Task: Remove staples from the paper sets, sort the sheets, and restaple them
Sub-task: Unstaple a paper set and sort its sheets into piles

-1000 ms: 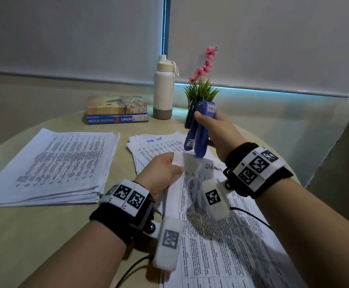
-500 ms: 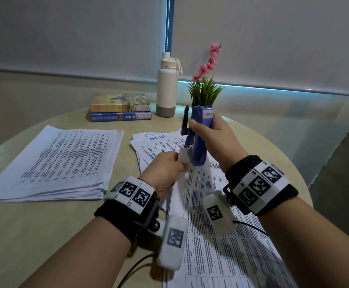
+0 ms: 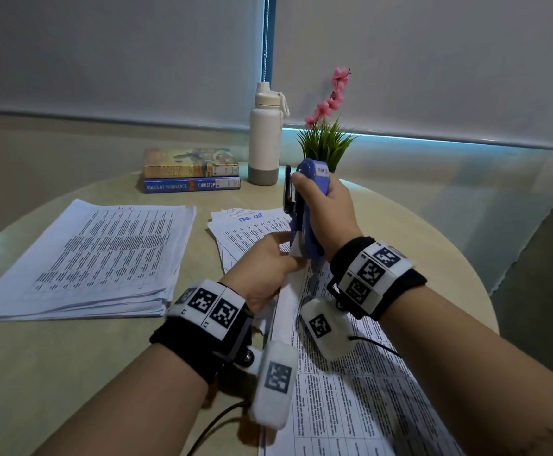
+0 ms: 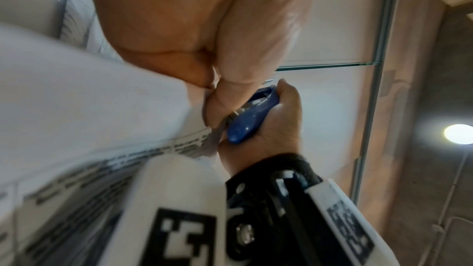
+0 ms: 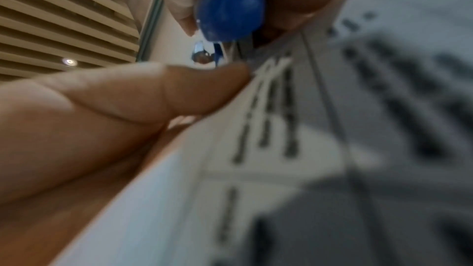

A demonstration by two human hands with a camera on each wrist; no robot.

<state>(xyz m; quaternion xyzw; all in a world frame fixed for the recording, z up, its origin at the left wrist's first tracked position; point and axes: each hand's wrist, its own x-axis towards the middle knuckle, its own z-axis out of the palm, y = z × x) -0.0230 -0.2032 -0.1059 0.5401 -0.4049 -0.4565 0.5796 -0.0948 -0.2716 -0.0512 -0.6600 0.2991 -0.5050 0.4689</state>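
My right hand (image 3: 321, 209) grips a blue stapler (image 3: 308, 222) held almost upright, nose down, over the table's middle. The stapler's nose sits on the raised top corner of a printed paper set (image 3: 337, 383) that runs toward me. My left hand (image 3: 268, 268) pinches that corner just below the stapler. In the left wrist view the stapler (image 4: 252, 115) meets the paper's edge (image 4: 194, 145) beside my left thumb. The right wrist view shows the blue stapler end (image 5: 230, 9) above the blurred sheet (image 5: 332, 128). Whether a staple is in the corner is hidden.
A thick stack of printed sheets (image 3: 97, 258) lies on the left of the round table (image 3: 38, 373). Another spread of sheets (image 3: 248, 225) lies under my hands. At the back stand two books (image 3: 191, 171), a white bottle (image 3: 264, 136) and a small potted plant (image 3: 326, 139).
The stapler has come down from above the paper onto the lifted corner, and its jaws have closed around it. My left hand has raised the corner slightly toward it.
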